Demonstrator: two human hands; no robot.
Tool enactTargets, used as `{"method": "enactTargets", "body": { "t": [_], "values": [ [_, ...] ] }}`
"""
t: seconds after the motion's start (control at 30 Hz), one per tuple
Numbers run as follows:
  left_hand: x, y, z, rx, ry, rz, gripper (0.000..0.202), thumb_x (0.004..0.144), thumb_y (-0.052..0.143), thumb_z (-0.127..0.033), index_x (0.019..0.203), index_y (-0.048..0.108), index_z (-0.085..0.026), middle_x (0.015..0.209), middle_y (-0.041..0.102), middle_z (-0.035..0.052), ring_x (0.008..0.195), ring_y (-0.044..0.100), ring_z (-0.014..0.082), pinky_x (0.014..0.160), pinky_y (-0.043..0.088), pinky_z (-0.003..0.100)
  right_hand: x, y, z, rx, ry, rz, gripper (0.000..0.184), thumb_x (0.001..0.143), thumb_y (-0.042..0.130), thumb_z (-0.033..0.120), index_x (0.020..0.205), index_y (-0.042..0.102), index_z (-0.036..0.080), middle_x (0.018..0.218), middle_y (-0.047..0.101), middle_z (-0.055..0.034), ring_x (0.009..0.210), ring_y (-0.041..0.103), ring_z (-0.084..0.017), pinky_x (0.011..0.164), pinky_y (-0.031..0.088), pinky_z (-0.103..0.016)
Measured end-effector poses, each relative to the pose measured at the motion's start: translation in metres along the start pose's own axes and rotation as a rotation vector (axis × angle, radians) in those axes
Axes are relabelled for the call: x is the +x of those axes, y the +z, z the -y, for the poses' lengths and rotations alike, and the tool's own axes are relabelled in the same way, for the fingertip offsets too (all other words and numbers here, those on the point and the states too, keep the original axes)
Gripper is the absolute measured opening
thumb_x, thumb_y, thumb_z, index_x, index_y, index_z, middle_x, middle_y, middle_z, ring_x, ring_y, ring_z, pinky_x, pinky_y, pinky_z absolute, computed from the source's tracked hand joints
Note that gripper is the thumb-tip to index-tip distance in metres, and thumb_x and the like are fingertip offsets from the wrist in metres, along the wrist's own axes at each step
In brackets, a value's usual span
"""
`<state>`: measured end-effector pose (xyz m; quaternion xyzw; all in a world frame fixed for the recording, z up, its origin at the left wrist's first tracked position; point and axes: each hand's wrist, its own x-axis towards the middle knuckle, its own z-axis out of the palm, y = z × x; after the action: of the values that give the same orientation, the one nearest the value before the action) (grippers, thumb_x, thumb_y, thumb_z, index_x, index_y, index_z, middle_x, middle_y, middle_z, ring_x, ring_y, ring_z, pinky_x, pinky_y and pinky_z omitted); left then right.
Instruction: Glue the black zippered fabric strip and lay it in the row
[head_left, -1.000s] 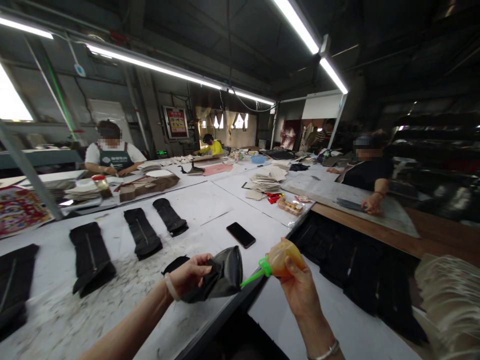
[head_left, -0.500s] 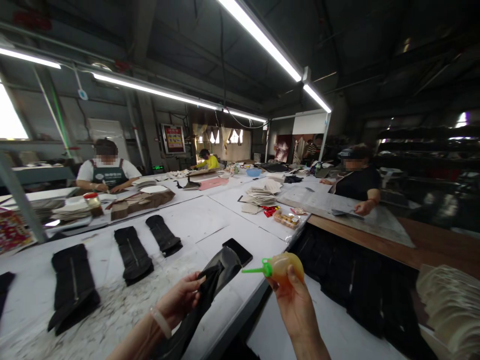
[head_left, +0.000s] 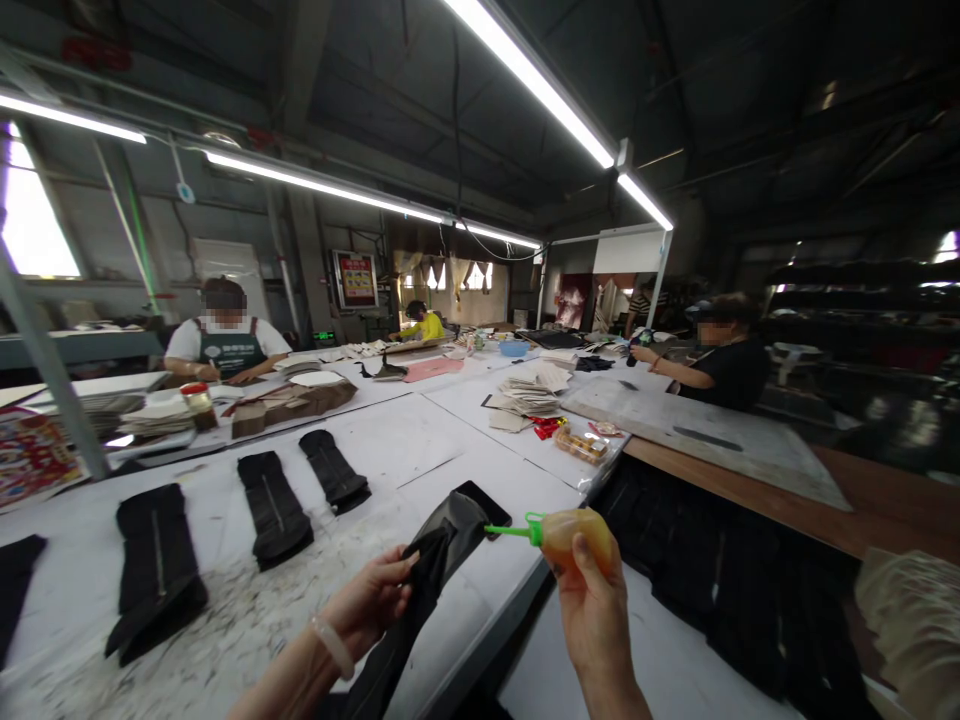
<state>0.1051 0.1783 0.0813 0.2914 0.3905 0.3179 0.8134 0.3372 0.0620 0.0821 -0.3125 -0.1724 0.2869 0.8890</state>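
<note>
My left hand (head_left: 379, 592) pinches the edge of a black boot upper (head_left: 442, 560), which runs from the table's edge down toward me. In my right hand (head_left: 595, 610) is a squeeze bottle (head_left: 574, 538) of amber liquid, tipped on its side with its green nozzle pointing left. The nozzle tip overlaps the far end of the upper in view; whether they touch I cannot tell. A black phone (head_left: 491, 500) lies partly hidden behind that end. Several more black boot uppers with zips (head_left: 161, 565) lie on the white table (head_left: 405, 430) to the left.
Past the table corner are a plastic box of snacks (head_left: 581, 445) and a stack of pale pieces (head_left: 529, 390). A red-lidded jar (head_left: 199, 405) stands at left. Black uppers (head_left: 705, 580) hang or lie at right. Co-workers sit around, one by a grey board (head_left: 720, 430).
The bottle's nozzle has come up to the far end of the upper. My view has shifted slightly left. At right, the co-worker has raised their hands, leaving a grey strip on the board.
</note>
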Motion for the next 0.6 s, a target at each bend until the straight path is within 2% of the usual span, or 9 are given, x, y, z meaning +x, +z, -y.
{"method": "enactTargets", "body": {
  "t": [0.23, 0.6],
  "values": [
    [0.004, -0.004, 0.0, -0.011, 0.01, 0.002, 0.027, 0.072, 0.079, -0.003, 0.084, 0.058, -0.017, 0.062, 0.063, -0.0039, 0.041, 0.062, 0.0087, 0.038, 0.05, 0.013, -0.005, 0.006, -0.001, -0.022, -0.012, -0.029, 0.053, 0.066, 0.085, 0.032, 0.113, 0.061, 0.026, 0.106, 0.068, -0.0013, 0.09, 0.067, -0.02, 0.07, 0.058, -0.031],
    [0.012, -0.006, 0.0, 0.002, 0.017, 0.018, 0.028, 0.072, 0.082, -0.011, 0.086, 0.059, -0.018, 0.061, 0.061, -0.0056, 0.042, 0.062, 0.0077, 0.04, 0.049, 0.012, -0.015, 0.013, -0.002, -0.131, -0.056, -0.026, 0.057, 0.065, 0.085, 0.033, 0.116, 0.062, 0.027, 0.107, 0.066, -0.0028, 0.091, 0.065, -0.022, 0.073, 0.059, -0.036]
  ]
}}
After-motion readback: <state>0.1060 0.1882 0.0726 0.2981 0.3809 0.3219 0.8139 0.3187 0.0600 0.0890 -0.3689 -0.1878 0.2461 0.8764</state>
